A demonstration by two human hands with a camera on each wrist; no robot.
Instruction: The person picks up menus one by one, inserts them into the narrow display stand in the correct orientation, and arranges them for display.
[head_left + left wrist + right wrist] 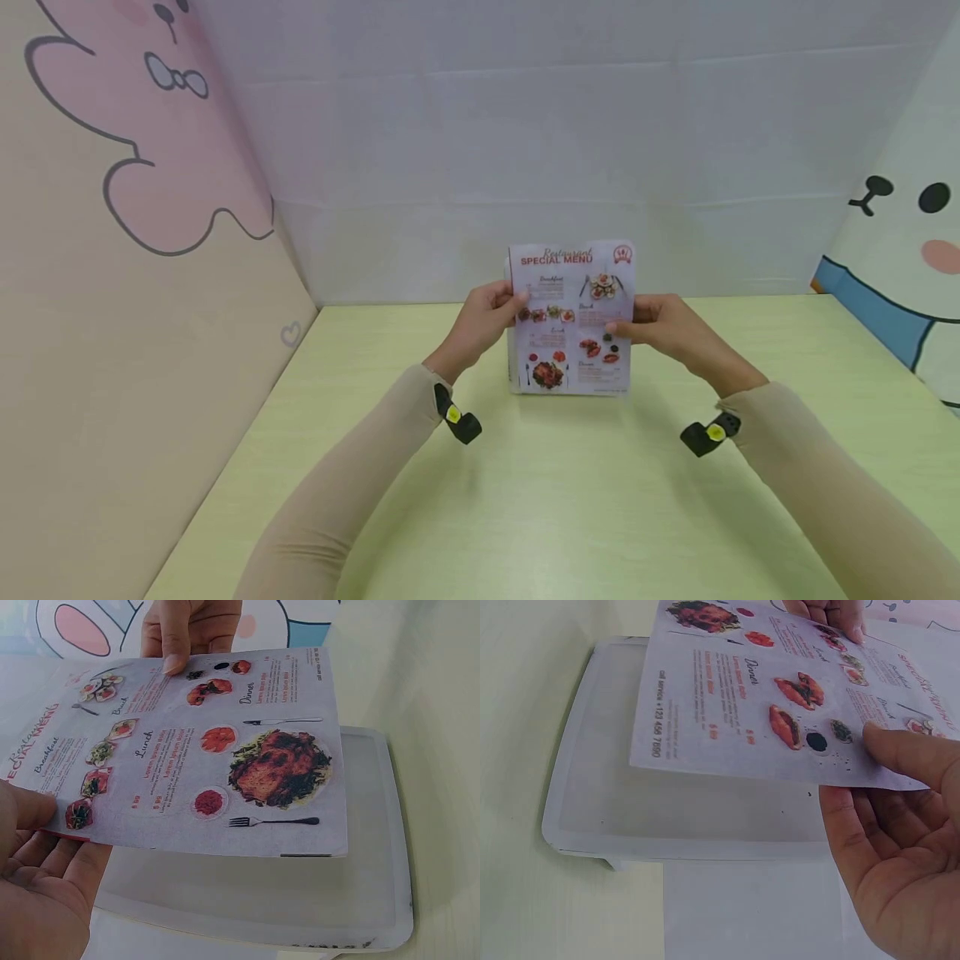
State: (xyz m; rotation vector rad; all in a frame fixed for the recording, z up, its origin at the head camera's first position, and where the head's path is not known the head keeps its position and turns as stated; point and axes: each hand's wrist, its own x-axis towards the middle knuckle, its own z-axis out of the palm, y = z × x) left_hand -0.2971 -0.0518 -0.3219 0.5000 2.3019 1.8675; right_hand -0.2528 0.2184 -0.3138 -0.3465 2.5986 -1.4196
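- Head: pinching menu [572,325] by its side edges with left grip [486,322] and right grip [672,333], over bench [510,517], before white cloth [465,133] and between painted walls [202,183].
- Left wrist: clasping menu between thumb and fingers; partly hiding white panel [225,891] behind it.
- Right wrist: pinching the opposite edge; partly blocking panel there too.
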